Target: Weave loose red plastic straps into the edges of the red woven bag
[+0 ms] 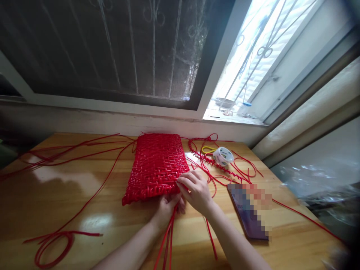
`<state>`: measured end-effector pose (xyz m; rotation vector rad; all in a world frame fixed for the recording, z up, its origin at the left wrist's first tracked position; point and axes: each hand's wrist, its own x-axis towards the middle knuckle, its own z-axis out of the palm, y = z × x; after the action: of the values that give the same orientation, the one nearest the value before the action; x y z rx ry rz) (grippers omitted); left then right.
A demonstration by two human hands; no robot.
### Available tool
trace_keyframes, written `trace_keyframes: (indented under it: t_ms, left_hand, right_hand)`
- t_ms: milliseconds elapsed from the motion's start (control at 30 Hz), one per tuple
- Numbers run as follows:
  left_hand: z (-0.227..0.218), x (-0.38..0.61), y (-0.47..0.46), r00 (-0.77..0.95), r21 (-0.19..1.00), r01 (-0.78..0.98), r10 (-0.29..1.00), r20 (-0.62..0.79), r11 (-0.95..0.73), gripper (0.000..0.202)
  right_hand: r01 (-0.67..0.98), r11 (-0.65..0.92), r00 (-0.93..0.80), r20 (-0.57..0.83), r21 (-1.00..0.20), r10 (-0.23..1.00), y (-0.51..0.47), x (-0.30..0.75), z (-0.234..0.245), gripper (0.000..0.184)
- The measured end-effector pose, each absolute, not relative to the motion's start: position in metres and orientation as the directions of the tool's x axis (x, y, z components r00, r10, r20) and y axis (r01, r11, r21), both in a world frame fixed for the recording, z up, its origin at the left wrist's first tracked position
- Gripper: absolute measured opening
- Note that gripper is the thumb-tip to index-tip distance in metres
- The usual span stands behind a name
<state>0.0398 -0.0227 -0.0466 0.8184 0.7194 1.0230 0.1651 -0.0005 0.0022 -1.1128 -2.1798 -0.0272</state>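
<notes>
A red woven bag or panel made of shiny cord lies on the wooden table, its near edge lifted towards me. Under its near right corner, my left hand is closed, with several red cords hanging down beside its fingers. My right hand is at the same corner from above, thumb and fingers pinched on the woven edge. The fingertips of the left hand are partly hidden beneath the weave, so I cannot tell exactly which strand they hold.
Loose red cords trail across the wooden table on both sides. To the right lie a roll of tape, yellow-handled scissors, a braided red strap and a partly blurred phone-like object. A barred window stands behind.
</notes>
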Motion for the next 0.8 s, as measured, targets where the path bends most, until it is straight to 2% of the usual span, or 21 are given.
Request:
trace_keyframes:
  t_ms: [100,267,400,533,667,800]
  left_hand:
    - [-0.047,0.041,-0.023,0.345,0.855,-0.431,0.928,-0.139,0.288,0.036]
    - [-0.046,0.042,-0.025,0.360,0.840,-0.413,0.910,-0.204,0.352,0.035]
    - [-0.045,0.043,-0.026,0.352,0.850,-0.421,0.921,-0.166,0.315,0.035]
    - [-0.046,0.044,-0.027,0.326,0.833,-0.451,0.928,-0.180,0.320,0.029]
    - [-0.045,0.045,-0.030,0.335,0.851,-0.424,0.927,-0.172,0.311,0.031]
    - [-0.040,0.043,-0.031,0.355,0.855,-0.407,0.918,-0.177,0.322,0.031]
  right_hand:
    - [0.690,0.680,-0.429,0.616,-0.249,0.661,0.001,0.163,0.003,0.013]
    - [0.662,0.631,-0.262,0.664,-0.404,0.700,0.016,0.156,0.016,0.011]
    - [0.745,0.500,-0.160,0.610,-0.442,0.776,0.039,0.152,0.017,0.011]
    - [0.791,0.415,-0.141,0.526,-0.450,0.839,0.052,0.149,0.007,0.011]
    - [0.773,0.419,-0.175,0.475,-0.476,0.862,0.054,0.149,0.004,0.011]
    - [0.704,0.435,-0.195,0.436,-0.562,0.879,0.051,0.152,0.010,0.011]
